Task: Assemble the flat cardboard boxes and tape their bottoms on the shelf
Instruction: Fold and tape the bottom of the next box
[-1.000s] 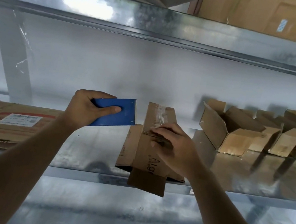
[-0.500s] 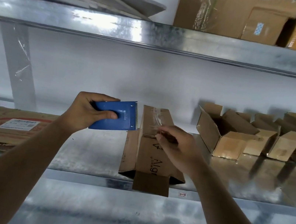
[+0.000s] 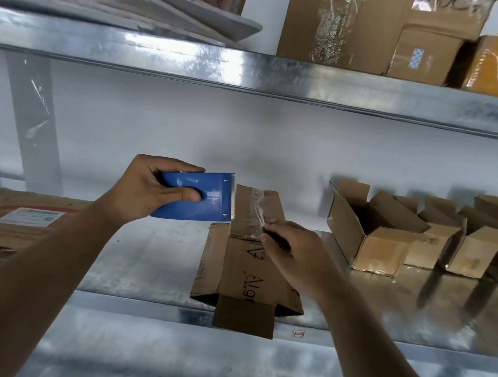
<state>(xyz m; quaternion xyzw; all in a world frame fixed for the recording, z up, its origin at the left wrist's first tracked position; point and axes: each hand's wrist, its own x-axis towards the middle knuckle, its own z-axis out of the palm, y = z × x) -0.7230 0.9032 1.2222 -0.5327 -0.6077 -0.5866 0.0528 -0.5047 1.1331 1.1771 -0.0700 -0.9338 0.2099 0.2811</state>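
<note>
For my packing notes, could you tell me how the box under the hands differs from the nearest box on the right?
The taped box stands flaps-down with its closed, taped end up; the open box lies on its side, mouth open. The right hand touches the taped box; the open box is untouched. Both are brown cardboard on the shelf.

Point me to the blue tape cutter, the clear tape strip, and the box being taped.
blue tape cutter (image 3: 206, 199), head view, flat blue face beside the thumb.
clear tape strip (image 3: 257, 204), head view, glossy stretch on the box's far end.
box being taped (image 3: 241, 268), head view, printed top panel.
</note>
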